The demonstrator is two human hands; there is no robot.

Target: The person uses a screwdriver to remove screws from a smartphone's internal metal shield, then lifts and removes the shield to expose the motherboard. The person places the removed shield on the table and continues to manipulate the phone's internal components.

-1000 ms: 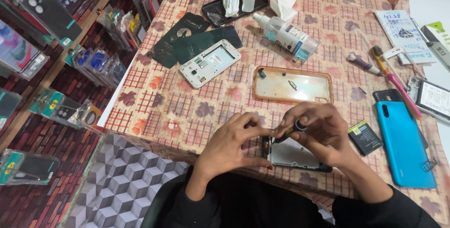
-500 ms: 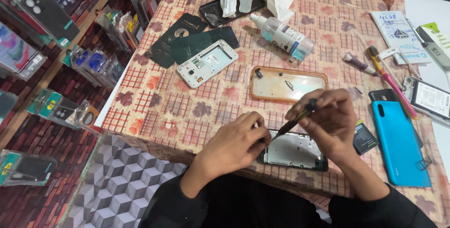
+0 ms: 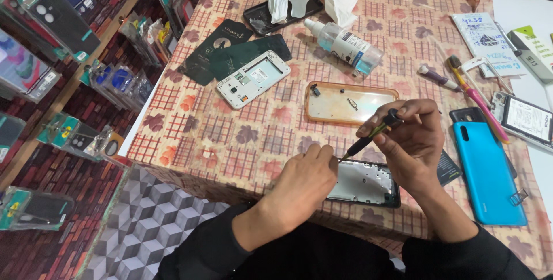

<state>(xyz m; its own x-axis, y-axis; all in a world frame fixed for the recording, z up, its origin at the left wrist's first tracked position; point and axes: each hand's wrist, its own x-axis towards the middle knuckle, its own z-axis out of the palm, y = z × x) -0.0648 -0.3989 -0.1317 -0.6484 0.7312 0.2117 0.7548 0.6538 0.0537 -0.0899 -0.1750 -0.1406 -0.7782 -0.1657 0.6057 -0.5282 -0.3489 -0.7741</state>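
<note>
Right hand clamped on screwdriver; left hand pinched together at opened phone; tip slip likely scratches board.

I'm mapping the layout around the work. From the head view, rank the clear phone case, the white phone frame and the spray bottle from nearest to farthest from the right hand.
1. Clear phone case: just beyond the right hand, almost touching its fingers.
2. Spray bottle: farther up the table, beyond the case.
3. White phone frame: farthest, up and to the left.
</note>
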